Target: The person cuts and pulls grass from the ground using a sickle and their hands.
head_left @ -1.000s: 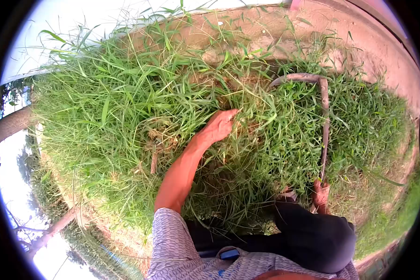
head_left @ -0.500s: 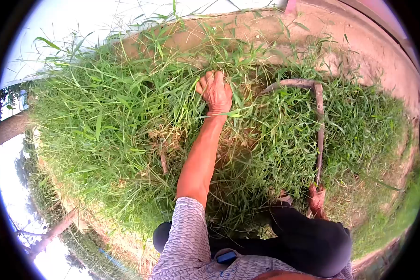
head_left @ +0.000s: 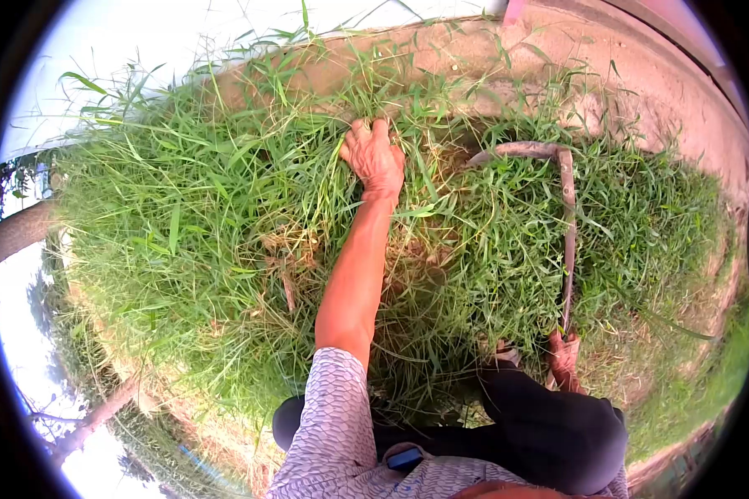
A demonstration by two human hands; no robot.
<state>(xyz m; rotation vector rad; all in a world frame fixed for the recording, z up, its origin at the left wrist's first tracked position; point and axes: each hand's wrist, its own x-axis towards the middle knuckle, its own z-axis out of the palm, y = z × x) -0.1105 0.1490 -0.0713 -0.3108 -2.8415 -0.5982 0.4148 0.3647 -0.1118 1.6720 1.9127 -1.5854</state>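
Note:
Bent fingers of my left hand (head_left: 373, 158) are closed round green grass stems (head_left: 329, 179) near the foot of the earthen bank, with the arm stretched out. At the lower right, my right hand (head_left: 564, 356) grips the lower end of a sickle's long handle; part of this hand and its arm are hidden behind my knee. The sickle (head_left: 568, 220) points away from me, its curved blade (head_left: 520, 150) turned left over the grass. Between my left hand and the sickle lies a patch of brown soil and dry stalks (head_left: 424, 249).
A reddish earthen bank (head_left: 624, 75) curves along the far side, with a pale wall (head_left: 183, 41) at the upper left. Tree trunks (head_left: 21, 233) stand at the left. My dark-trousered knee (head_left: 587, 445) is at the lower right, beside a foot (head_left: 508, 353).
My left hand has moved from the middle of the grass forward and left to stems nearer the bank. My right hand stays on the sickle, which has barely shifted in view.

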